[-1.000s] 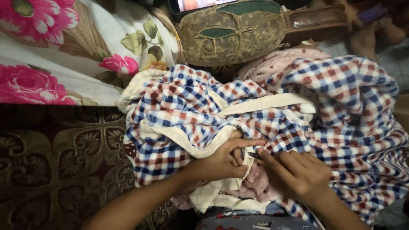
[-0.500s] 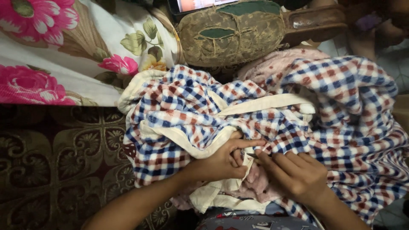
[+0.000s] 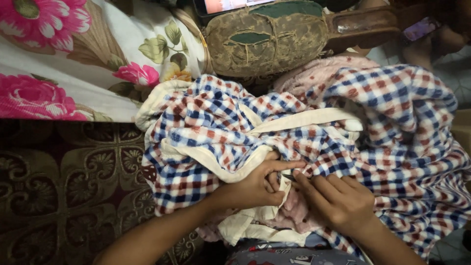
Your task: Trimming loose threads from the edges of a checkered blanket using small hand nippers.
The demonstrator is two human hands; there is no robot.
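Seen from above, looking down at two bare hands meeting on a heap of cloth. Left hand (image 3: 257,184) curled nearly into a fist, index finger stretched out to the right, gripping a fold of a checked blanket (image 3: 314,137) in blue, red and white with a cream edging (image 3: 304,120). Right hand (image 3: 338,201) just beside it, fingers bunched and pressed into the same fold, fingertips touching the left index finger; something thin and dark between the two hands, too small to tell what. Blanket piled in the middle and spilling off to the right. Pale pink fleece (image 3: 297,213) tucked under the hands. Flowered sheet (image 3: 73,59) with big pink blooms at upper left. Dark patterned rug (image 3: 73,186) at lower left. Worn olive cushion (image 3: 267,41) at top centre, above the blanket.
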